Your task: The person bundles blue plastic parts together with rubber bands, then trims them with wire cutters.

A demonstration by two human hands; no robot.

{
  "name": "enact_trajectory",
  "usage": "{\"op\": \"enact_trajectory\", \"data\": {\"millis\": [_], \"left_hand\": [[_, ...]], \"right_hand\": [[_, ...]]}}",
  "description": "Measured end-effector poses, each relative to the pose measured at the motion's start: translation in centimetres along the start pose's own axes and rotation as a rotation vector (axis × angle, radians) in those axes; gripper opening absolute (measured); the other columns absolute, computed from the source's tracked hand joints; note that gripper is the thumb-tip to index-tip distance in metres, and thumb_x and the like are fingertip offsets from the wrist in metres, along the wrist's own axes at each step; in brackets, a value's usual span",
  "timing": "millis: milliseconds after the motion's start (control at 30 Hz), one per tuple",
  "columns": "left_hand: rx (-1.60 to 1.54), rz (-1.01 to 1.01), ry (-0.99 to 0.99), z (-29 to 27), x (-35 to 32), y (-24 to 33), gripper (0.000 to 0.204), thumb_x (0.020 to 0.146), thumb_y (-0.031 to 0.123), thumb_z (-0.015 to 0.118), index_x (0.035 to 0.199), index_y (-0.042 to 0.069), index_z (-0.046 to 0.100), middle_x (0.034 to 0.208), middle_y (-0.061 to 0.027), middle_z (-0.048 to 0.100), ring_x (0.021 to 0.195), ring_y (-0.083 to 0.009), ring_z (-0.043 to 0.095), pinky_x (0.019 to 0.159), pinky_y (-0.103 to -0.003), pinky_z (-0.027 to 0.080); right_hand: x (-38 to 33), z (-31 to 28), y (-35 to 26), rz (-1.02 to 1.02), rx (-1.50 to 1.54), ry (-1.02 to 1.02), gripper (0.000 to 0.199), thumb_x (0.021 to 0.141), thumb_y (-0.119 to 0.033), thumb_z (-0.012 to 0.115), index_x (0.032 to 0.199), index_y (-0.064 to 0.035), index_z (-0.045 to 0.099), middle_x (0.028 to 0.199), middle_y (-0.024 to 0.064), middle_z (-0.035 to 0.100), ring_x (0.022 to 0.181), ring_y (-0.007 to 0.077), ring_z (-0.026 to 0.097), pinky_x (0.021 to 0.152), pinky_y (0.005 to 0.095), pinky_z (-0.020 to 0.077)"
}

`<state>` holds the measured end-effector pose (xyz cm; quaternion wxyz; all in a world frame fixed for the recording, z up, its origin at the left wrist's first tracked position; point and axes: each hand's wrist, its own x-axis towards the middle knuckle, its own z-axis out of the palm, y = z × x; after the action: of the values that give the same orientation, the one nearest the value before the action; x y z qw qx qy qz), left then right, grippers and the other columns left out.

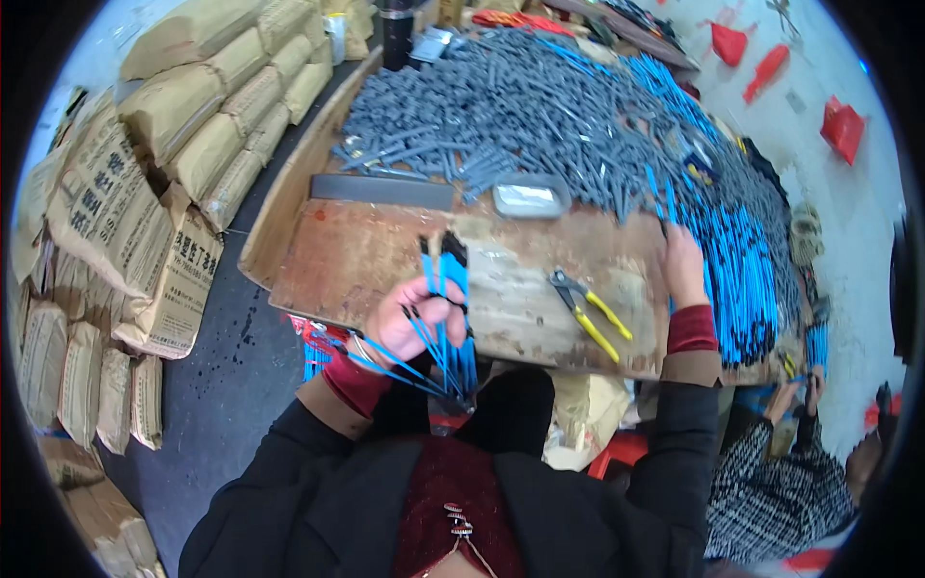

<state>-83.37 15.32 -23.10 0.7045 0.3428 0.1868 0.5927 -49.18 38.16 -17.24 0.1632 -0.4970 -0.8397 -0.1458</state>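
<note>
My left hand [409,323] is closed around a bunch of thin blue cables [451,337] with black ends, held upright in front of me over the table's near edge. Some strands in the bunch splay out and loop at the bottom. At the table's right side my right hand [682,265] reaches to the edge of a heap of blue cables [742,279]. Its fingers are curled, and what they grip is hidden. Pliers with yellow handles [599,323] lie on the worn wooden tabletop [520,279] between my hands.
A large pile of grey plastic pieces [482,106] covers the far table. Before it are a long grey bar [382,191] and a small metal tray [531,197]. Brown paper sacks [183,116] are stacked left. At lower right, another person's hands [795,397] handle blue strands.
</note>
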Motion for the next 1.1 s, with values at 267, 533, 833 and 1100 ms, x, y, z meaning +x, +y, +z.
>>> {"op": "enact_trajectory", "data": {"millis": [267,533,833,1100], "left_hand": [[-0.138,0.014,0.023,-2.5,2.1,-1.5,0.022,0.087,0.016,0.057,0.107,0.006,0.054,0.073,-0.0131,0.062,0.064,-0.0258,0.060,0.057,-0.034,0.048],[-0.247,-0.013,0.097,-4.0,2.2,-2.3,0.021,0.087,0.016,0.056,0.107,0.006,0.054,0.071,-0.0128,0.061,0.060,-0.0256,0.059,0.054,-0.034,0.048],[-0.209,-0.005,0.059,-4.1,2.2,-2.1,0.021,0.088,0.015,0.056,0.106,0.006,0.054,0.072,-0.0127,0.061,0.061,-0.0247,0.060,0.054,-0.034,0.049],[-0.127,-0.052,0.083,-2.9,2.9,-1.4,0.021,0.087,0.016,0.056,0.106,0.006,0.053,0.082,-0.0133,0.065,0.073,-0.0266,0.064,0.064,-0.037,0.052]], "right_hand": [[0.8,3.4,-1.0,-0.195,0.191,0.032,0.023,0.080,-0.007,0.054,0.103,-0.0060,0.057,0.088,0.0166,0.057,0.081,0.0351,0.057,0.069,0.0413,0.0481],[0.4,6.2,-1.9,0.147,-0.055,-0.081,0.015,0.079,-0.013,0.058,0.092,-0.0046,0.057,0.092,0.0155,0.056,0.078,0.0346,0.058,0.065,0.0426,0.0480],[3.5,-10.2,-1.7,0.268,0.376,0.332,0.027,0.087,-0.017,0.056,0.110,-0.0027,0.058,0.077,0.0108,0.063,0.067,0.0186,0.061,0.063,0.0273,0.0469],[3.4,-14.2,-6.6,-0.225,0.530,0.322,0.026,0.087,-0.011,0.054,0.113,-0.0074,0.058,0.081,0.0090,0.064,0.070,0.0158,0.061,0.065,0.0285,0.0476]]}}
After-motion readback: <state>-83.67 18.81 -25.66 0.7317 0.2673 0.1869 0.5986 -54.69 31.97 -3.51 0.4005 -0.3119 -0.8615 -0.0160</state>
